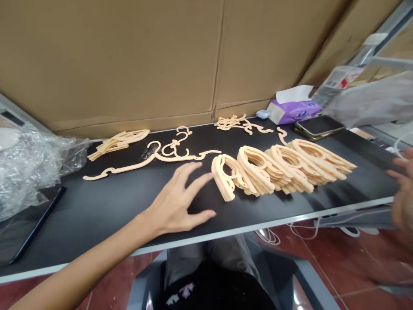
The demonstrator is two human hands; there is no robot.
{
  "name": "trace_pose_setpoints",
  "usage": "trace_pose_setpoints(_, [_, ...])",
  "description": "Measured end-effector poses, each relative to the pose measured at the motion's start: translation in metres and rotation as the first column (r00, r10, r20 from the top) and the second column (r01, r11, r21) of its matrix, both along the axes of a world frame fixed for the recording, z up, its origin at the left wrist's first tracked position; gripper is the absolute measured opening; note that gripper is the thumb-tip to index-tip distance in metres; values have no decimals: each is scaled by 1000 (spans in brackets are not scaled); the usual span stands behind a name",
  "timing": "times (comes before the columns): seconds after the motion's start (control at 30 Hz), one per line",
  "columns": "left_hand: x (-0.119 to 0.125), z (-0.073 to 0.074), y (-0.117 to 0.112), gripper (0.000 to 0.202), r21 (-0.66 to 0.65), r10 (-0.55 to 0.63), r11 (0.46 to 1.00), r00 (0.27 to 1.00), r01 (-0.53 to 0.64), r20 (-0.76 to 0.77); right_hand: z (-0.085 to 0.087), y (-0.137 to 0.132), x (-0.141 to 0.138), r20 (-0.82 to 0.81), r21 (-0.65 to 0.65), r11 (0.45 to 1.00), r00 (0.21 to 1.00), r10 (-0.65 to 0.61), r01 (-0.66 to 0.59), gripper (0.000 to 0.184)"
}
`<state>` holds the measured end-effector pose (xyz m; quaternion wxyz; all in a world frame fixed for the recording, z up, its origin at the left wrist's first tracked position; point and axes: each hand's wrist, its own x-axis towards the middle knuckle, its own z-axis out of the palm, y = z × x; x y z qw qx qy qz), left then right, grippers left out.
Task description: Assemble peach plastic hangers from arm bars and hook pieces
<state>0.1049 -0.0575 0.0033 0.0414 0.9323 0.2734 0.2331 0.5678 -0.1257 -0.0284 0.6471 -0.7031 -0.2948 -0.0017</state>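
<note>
My left hand (180, 198) is over the black table, fingers spread and holding nothing. Its fingertips come close to the leftmost folded hanger (222, 178) in a row of cream plastic folding hangers (284, 168), overlapped in stacks. Beyond this hand lies an unfolded hanger (129, 167) with its hook up, and loose hook pieces (176, 144) sit beside it. At the right edge, my right hand (403, 185) is blurred and partly cut off. Its visible fingers are apart, with nothing seen in them, beyond the table's right part.
Hanger arms (121, 141) and a small heap of hooks (230, 122) lie along the cardboard (145, 56) at the back. A purple tissue pack (295, 112), phone (319, 125) and bottle (348, 73) stand right. Bubble wrap (29, 168) covers part of a tablet (35, 232) left.
</note>
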Motion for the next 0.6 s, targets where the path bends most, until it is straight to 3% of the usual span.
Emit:
trace_pose_setpoints(0.1, [29, -6, 9, 87, -72, -79, 994, 997, 78, -13, 13, 26, -2, -222, 38, 990, 965, 140, -135, 24])
trace_pose_setpoints(0.23, [52, -15, 26, 106, -211, -68, 976, 997, 58, -42, 11, 38, -11, -353, -38, 957, 900, 256, -287, 18])
trace_pose_setpoints(0.43, [67, -19, 30, 114, -288, -48, 957, 994, 18, -98, 13, 38, -29, -407, -22, 936, 858, 313, -351, 14])
trace_pose_setpoints(0.6, [78, -15, 30, 108, -332, -53, 943, 994, 17, -100, 18, 40, -44, -389, -49, 963, 893, 227, -266, 11])
